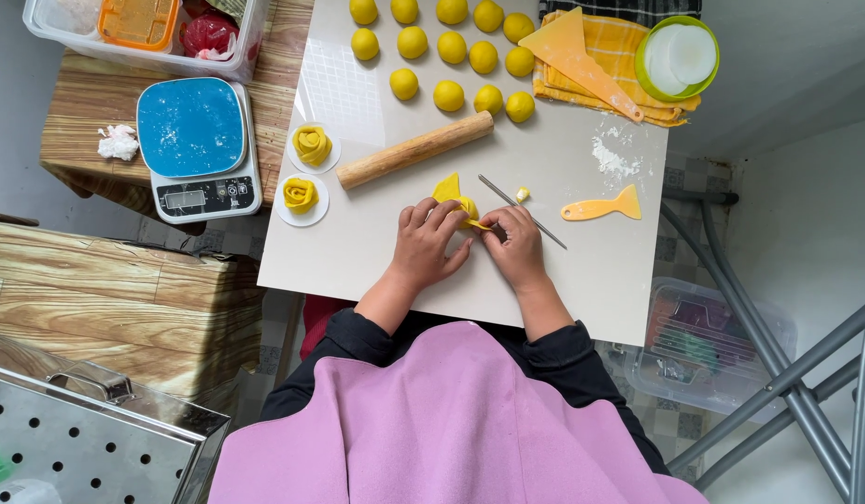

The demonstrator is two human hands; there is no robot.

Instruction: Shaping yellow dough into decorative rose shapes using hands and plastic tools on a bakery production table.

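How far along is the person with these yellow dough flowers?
Done: two yellow dough roses on white discs. In hand: left hand and right hand shape a third yellow dough piece. Left: over a dozen yellow dough balls waiting beyond the wooden rolling pin.

The white work board (563, 271) looked glossy and smooth, dusted with flour. The rolling pin (415, 148) was bare matt wood. The yellow dough balls (448, 95) looked smooth, the scraper (602, 206) plastic, the skewer (523, 212) metal.
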